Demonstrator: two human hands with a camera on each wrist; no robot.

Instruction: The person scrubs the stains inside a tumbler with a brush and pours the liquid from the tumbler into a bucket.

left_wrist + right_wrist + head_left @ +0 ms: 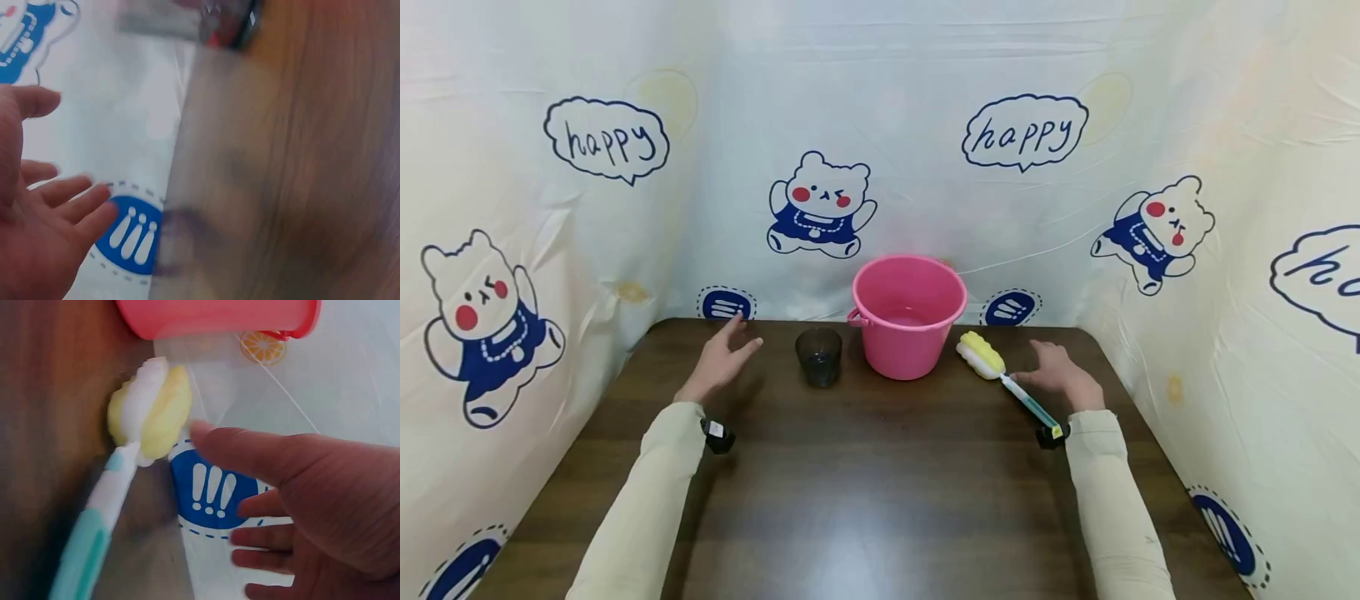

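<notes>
1. Hovering apart, the left hand [721, 364] and right hand [1060, 375] are empty.
2. Between them stand cup [818, 358] and bucket [906, 354]; brush [990, 364] lies beside right hand.
3. Gripping its handle [1028, 400] would likely be steadiest.

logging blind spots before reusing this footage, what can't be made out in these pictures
Dark cup, head view: contents unclear, its walls are too dark.
Pink bucket, right wrist view: partly cut off by the top edge.
Brush, right wrist view: handle end cut off by the bottom edge.
Tabletop, left wrist view: surface detail smeared by blur.
</notes>
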